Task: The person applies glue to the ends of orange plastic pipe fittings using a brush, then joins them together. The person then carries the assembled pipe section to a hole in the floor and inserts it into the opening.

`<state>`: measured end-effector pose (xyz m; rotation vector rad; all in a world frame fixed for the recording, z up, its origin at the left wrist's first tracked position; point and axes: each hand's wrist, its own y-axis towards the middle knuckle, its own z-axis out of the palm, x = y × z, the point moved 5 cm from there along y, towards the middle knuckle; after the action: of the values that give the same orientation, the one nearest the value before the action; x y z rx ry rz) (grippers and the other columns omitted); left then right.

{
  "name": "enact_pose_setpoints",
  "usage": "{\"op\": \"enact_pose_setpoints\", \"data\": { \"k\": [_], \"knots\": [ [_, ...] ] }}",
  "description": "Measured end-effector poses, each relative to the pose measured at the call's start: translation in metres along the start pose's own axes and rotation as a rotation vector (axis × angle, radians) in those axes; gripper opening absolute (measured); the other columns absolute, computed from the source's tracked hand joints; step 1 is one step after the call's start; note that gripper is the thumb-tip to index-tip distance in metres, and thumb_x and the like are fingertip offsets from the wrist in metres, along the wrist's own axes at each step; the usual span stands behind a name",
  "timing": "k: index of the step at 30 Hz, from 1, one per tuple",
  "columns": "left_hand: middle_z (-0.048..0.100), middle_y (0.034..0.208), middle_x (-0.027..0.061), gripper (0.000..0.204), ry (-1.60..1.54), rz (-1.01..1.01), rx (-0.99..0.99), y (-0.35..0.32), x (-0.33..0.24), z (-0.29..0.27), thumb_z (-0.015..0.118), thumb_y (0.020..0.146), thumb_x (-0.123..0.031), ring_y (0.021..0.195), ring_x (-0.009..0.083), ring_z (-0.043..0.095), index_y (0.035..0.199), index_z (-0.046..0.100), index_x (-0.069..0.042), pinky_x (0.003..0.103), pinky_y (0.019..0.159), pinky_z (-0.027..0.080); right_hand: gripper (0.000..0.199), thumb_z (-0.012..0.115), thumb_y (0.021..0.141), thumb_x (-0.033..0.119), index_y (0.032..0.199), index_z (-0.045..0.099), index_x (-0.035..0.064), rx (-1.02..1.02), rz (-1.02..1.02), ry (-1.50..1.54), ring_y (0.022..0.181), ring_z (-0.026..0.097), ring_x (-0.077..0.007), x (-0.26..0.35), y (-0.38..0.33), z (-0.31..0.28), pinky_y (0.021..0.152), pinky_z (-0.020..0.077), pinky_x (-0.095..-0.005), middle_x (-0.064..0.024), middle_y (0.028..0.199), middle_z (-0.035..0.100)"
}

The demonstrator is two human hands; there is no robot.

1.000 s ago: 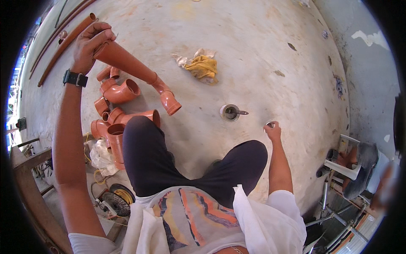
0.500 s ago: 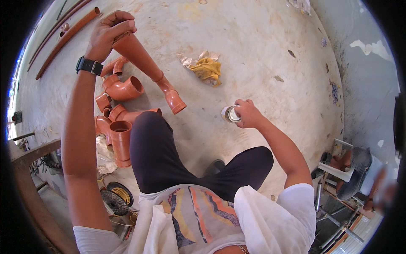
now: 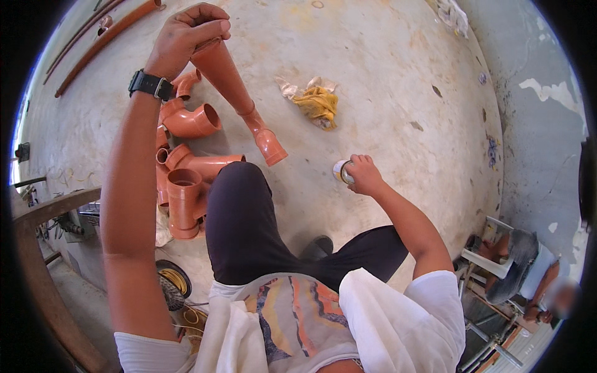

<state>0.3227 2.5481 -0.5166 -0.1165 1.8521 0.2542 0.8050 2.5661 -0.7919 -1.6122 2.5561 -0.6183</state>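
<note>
Drainpipe [image 3: 225,76] of orange plastic slants from the left hand [image 3: 189,40], whose fingers clamp its upper end alone; a slack pinch could drop the elbow fitting [image 3: 271,147] onto the floor [image 3: 398,68]. The right hand [image 3: 364,175] has its fingers closed around a small tin can [image 3: 339,171]; whether it rests on the floor cannot be told. Its contents, hidden from view, could spill should an uneven grip tip it.

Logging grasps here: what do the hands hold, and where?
Left hand: orange pipe, by the end opposite its elbow. Right hand: can, by its top.
</note>
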Motion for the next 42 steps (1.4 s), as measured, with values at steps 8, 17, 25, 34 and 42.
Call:
{"op": "enact_pose_setpoints", "data": {
  "k": [8, 17, 25, 34, 42],
  "knots": [
    [0.071, 0.1, 0.005, 0.021, -0.105, -0.009, 0.021, -0.001, 0.0, -0.002, 0.074, 0.095, -0.016, 0.092, 0.0127, 0.071, 0.111, 0.07, -0.003, 0.023, 0.087, 0.058, 0.061, 0.095, 0.06, 0.036, 0.109, 0.068, 0.011, -0.043, 0.007, -0.002, 0.12, 0.056, -0.0308, -0.002, -0.001, 0.003, 0.103, 0.0424, -0.048, -0.0125, 0.12, 0.059],
    [0.071, 0.1, 0.0052, 0.021, -0.112, -0.023, 0.024, -0.003, -0.002, -0.004, 0.074, 0.096, -0.015, 0.092, 0.0119, 0.069, 0.113, 0.069, -0.003, 0.023, 0.083, 0.058, 0.097, 0.096, 0.058, 0.046, 0.138, 0.051, 0.0121, 0.032, 0.264, -0.084, 0.117, 0.06, -0.0294, 0.016, 0.009, -0.026, 0.099, 0.044, -0.055, -0.014, 0.124, 0.06],
    [0.07, 0.087, 0.0026, 0.022, -0.053, -0.085, -0.118, -0.013, -0.005, 0.004, 0.08, 0.088, -0.018, 0.071, 0.0077, 0.06, 0.102, 0.072, -0.003, 0.023, 0.058, 0.048, 0.074, 0.089, 0.065, 0.034, 0.126, 0.054, 0.0117, 0.202, 0.309, -0.119, 0.11, 0.065, -0.0274, 0.015, 0.024, 0.005, 0.095, 0.0454, -0.052, -0.0113, 0.117, 0.064],
    [0.074, 0.088, 0.009, 0.03, 0.268, -0.153, -0.718, -0.046, -0.012, -0.01, 0.084, 0.08, -0.022, 0.08, 0.0231, 0.071, 0.101, 0.074, -0.002, 0.033, 0.071, 0.056, 0.067, 0.086, 0.064, 0.025, 0.122, 0.055, 0.0113, 0.211, -0.102, -0.217, 0.106, 0.064, -0.0282, 0.127, 0.06, -0.019, 0.09, 0.0461, -0.0498, -0.0123, 0.113, 0.062],
    [0.067, 0.112, 0.0169, 0.028, 0.439, -0.345, -0.648, -0.114, -0.05, 0.072, 0.079, 0.069, -0.034, 0.118, 0.0346, 0.059, 0.087, 0.076, -0.013, 0.048, 0.096, 0.052, 0.055, 0.074, 0.076, 0.015, 0.127, 0.056, 0.0079, 0.106, -0.536, 0.193, 0.109, 0.063, -0.0288, 0.254, 0.083, -0.012, 0.093, 0.0466, -0.0479, -0.012, 0.119, 0.062]
  ]
}}
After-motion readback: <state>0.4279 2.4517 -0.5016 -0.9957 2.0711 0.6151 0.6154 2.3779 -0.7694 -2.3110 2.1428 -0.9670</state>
